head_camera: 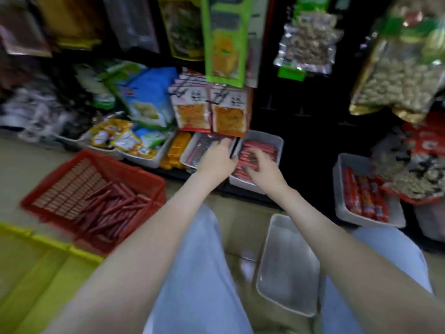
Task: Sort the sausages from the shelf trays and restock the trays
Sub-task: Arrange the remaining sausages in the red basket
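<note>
left hand [217, 157] and right hand [262, 168] hover over sausages [261, 147] in adjoining trays [277, 141].

Motion blur smears the whole view, so the print on the two hanging orange snack packets [212, 109] is unreadable. Those packets hide the far ends of the white plastic tray of dark-wrapped sausages [189, 153] and the white plastic tray of pink sausages [243, 184]. The left hand [216, 160] and right hand [261, 168] cover part of both trays' contents (whether either grips a sausage cannot be told). The yellow plastic crate [36, 261] is cut off by the left and bottom edges. A red bag of peanuts [409, 186] overlaps the white tray of red-wrapped sausages [338, 189].
</note>
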Available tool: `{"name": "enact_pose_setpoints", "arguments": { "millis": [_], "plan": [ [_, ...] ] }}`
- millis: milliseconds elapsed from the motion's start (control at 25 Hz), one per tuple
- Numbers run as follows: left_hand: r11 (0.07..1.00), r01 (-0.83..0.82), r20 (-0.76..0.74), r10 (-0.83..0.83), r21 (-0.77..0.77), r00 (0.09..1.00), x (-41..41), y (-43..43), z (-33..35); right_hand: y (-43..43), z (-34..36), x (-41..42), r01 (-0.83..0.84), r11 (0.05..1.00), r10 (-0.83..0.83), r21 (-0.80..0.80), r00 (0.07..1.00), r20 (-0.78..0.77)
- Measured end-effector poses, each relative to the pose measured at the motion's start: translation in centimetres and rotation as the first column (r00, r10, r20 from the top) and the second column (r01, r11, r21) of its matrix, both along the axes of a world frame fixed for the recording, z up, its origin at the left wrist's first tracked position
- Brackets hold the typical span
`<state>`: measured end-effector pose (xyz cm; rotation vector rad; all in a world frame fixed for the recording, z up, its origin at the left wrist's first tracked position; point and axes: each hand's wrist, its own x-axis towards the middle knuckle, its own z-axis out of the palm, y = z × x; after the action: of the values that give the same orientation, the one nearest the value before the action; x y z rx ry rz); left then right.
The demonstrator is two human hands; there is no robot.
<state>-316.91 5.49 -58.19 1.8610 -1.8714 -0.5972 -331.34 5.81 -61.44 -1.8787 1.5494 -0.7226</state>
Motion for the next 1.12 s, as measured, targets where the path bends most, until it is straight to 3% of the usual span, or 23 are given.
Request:
{"name": "enact_pose_setpoints", "arguments": {
  "millis": [240, 400, 520, 680, 760, 920, 1040, 1120],
  "plan": [
    [0.964, -0.240, 0.061, 0.248, -0.115, 0.967, 13.3, 3.3, 0.1, -2.8, 2.1, 9.8, -0.368, 0.928, 0.359, -0.053, 0.924, -0.130],
    [0.909, -0.413, 0.186, 0.397, 0.052, 0.899, 24.6, 7.1, -8.0, -5.1, -1.9, 18.5, -0.552, 0.833, 0.533, -0.022, 0.813, -0.236],
    [0.810, -0.559, 0.304, 0.496, 0.175, 0.813, 32.9, 8.4, -15.3, -7.0, -7.4, 27.0, -0.678, 0.735, 0.648, 0.034, 0.686, -0.331],
    [0.761, -0.577, 0.459, 0.417, 0.295, 0.785, 38.7, 5.6, -25.6, -9.5, -18.0, 37.8, -0.807, 0.581, 0.726, 0.103, 0.457, -0.514],
    [0.723, -0.591, 0.518, 0.374, 0.357, 0.769, 39.7, 3.0, -30.0, -10.6, -23.4, 41.6, -0.817, 0.558, 0.695, 0.147, 0.363, -0.621],
    [0.686, -0.600, 0.583, 0.307, 0.412, 0.752, 41.5, -0.3, -37.9, -12.9, -33.1, 46.4, -0.837, 0.534, 0.607, 0.123, 0.278, -0.744],
    [0.648, -0.575, 0.632, 0.181, 0.499, 0.753, 42.3, 0.1, -42.4, -13.1, -38.5, 47.6, -0.832, 0.465, 0.681, 0.302, 0.118, -0.723],
    [0.636, -0.582, 0.658, 0.151, 0.506, 0.737, 42.1, -0.1, -43.2, -12.6, -39.7, 48.0, -0.828, 0.478, 0.648, 0.294, 0.107, -0.754]
  ]
}}
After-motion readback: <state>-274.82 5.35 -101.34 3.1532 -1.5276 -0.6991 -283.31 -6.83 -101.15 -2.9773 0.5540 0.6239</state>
